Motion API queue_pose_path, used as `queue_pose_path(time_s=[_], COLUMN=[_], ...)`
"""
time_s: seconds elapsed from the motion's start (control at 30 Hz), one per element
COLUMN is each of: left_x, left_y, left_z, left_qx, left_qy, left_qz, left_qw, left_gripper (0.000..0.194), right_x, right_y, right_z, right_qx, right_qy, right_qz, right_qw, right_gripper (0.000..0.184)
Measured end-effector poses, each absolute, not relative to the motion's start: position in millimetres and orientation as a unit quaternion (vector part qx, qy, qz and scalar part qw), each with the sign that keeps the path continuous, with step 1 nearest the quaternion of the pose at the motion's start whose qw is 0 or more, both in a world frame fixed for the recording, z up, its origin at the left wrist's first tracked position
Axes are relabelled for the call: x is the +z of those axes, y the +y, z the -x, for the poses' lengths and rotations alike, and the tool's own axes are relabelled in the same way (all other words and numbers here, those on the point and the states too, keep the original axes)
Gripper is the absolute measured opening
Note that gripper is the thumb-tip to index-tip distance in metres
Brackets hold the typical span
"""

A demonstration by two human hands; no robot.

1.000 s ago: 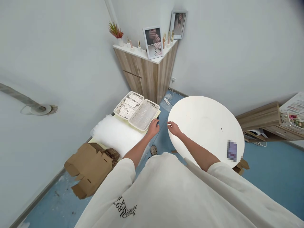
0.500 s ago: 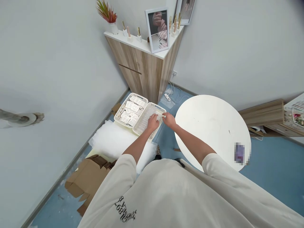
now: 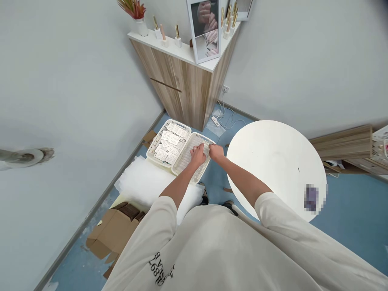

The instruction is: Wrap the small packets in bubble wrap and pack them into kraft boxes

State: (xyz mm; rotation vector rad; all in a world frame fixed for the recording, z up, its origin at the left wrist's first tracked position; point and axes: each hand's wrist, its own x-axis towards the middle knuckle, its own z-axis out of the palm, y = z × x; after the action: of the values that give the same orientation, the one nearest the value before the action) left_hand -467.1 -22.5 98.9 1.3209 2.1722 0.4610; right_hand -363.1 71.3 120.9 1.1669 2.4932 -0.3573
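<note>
Two white plastic baskets stand side by side on a low surface ahead of me. The far-left basket (image 3: 158,142) holds several small white packets. The near-right basket (image 3: 188,169) holds clear, flat items. My left hand (image 3: 198,153) reaches inside the near-right basket with curled fingers pressed on its contents. My right hand (image 3: 216,151) is at that basket's right rim, fingers bent over the edge. What either hand grips is too small to make out.
A round white table (image 3: 275,161) stands to my right with a blurred purple item near its edge. White foam sheets (image 3: 145,184) and flattened cardboard boxes (image 3: 112,236) lie to the left. A wooden corner cabinet (image 3: 184,81) carries picture frames, small bottles and a plant. Cables lie on the blue floor.
Both hands moved forward from the gap between basket and table into the near-right basket. My view came closer and tilted down.
</note>
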Motion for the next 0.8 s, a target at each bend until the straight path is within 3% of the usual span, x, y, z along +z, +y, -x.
queue_pose_path(time_s=[0.43, 0.8], left_x=[77.2, 95.1], left_y=[-21.7, -22.7], left_z=[470.1, 468.9], left_qx=[0.247, 0.286], left_qy=[0.806, 0.794], left_qz=[-0.460, -0.462], left_qw=[0.279, 0.272], left_gripper=[0.075, 0.065], right_x=[105.1, 112.7], right_y=[70.8, 73.1], right_z=[363.3, 356.1], right_qx=[-0.136, -0.169], right_qy=[0.892, 0.885], right_qz=[-0.410, -0.426], right_qw=[0.132, 0.088], right_gripper=[0.030, 0.029])
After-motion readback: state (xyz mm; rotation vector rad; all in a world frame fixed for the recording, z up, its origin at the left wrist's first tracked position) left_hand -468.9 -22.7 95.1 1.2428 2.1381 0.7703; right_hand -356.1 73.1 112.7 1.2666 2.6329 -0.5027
